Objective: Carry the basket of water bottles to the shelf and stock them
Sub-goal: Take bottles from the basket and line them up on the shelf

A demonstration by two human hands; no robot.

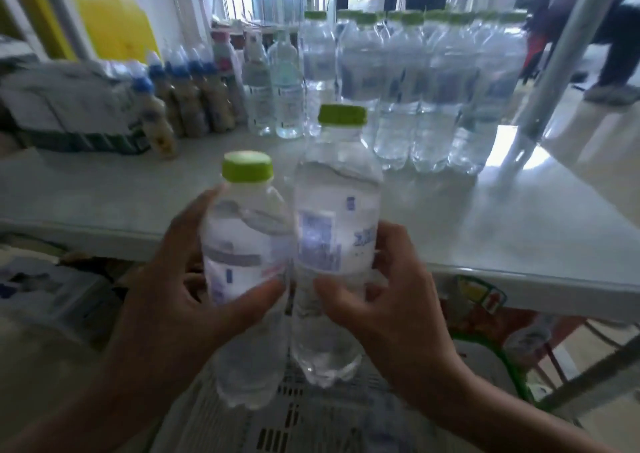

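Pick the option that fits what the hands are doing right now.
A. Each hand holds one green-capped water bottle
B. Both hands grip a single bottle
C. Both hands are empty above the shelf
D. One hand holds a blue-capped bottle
A: the left hand wraps one green-capped bottle and the right hand another, both upright, in front of the shelf.

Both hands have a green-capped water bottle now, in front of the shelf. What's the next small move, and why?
Probably carry both forward and stand them on the bare shelf surface in front of the green-capped bottles already stocked. The left hand grips one bottle, the right hand the other; both are upright, at the shelf edge.
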